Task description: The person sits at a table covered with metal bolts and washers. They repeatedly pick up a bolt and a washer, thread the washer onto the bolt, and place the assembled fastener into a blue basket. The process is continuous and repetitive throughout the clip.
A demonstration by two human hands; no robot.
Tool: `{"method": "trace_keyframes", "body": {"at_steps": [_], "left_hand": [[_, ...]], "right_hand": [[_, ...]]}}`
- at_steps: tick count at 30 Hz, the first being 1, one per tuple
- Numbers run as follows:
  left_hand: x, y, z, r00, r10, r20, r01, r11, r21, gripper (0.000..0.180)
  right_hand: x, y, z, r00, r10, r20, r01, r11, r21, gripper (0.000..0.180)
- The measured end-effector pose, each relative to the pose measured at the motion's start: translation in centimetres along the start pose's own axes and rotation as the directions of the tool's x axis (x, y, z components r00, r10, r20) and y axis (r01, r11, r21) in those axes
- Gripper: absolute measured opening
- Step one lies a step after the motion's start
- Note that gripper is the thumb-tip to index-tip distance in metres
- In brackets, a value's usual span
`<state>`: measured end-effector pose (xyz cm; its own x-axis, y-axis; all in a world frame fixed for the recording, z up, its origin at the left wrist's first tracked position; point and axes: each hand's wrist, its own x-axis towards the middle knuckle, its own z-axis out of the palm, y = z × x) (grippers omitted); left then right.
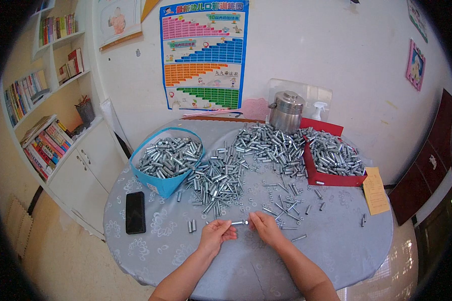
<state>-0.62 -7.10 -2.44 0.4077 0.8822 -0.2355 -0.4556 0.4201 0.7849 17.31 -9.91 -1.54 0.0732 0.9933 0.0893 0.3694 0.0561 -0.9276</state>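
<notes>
Above the near half of the table, my left hand (pixel 216 235) pinches one end of a short silvery sleeve anchor bolt (pixel 240 222), which lies level between my hands. My right hand (pixel 266 228) is closed at the bolt's other end, where a wider part like a nut or washer shows. Just beyond my hands spreads a large heap of metal sleeves (pixel 216 175) and bolts. Thin loose bolts (pixel 286 206) and small nuts or washers lie to its right. Two sleeves (pixel 192 226) stand or lie together left of my left hand.
A blue fabric bin (pixel 164 186) full of sleeves stands at left, beside a black phone (pixel 135 213). At right is a red box (pixel 331 179) of metal parts, with a yellow paper slip (pixel 376 191) next to it. A steel pot (pixel 286 111) stands at the back.
</notes>
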Motion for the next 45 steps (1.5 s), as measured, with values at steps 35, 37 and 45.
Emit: {"method": "trace_keyframes", "body": {"at_steps": [35,37,45], "left_hand": [[1.0,1.6,-1.6,0.925,0.294,-0.242,-0.303,0.953,0.001,0.013],[1.1,2.4,-2.0,0.904,0.333,-0.27,-0.338,0.941,0.028,0.013],[4.0,8.3,-3.9,0.746,0.585,-0.319,-0.545,0.811,0.213,0.015]], "right_hand": [[0.6,0.5,-4.0,0.991,-0.052,-0.123,0.006,0.938,-0.348,0.024],[0.7,1.1,-4.4,0.997,-0.053,0.052,0.071,0.888,-0.454,0.021],[0.6,1.5,-3.7,0.985,-0.132,0.111,0.172,0.821,-0.545,0.016]]}}
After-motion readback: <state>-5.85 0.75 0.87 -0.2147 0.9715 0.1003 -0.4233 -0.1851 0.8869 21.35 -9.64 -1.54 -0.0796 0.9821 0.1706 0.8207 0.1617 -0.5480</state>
